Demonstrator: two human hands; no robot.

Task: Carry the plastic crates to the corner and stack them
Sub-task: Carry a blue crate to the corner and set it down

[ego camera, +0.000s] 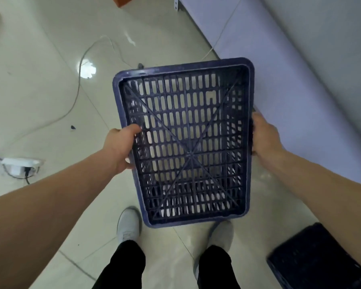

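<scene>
The blue crate (189, 153) hangs between the two hands, off the floor: the left hand (121, 147) wraps its thumb over one long rim, and the right hand (263, 136) clasps the opposite rim. I would keep it level with both grips matched, stepping clear of the white cable (77, 94) beyond the left hand. Counted: two crates — the dark crate (313, 253) lies on the floor behind the right hand — two hands, one power strip (19, 162).
</scene>
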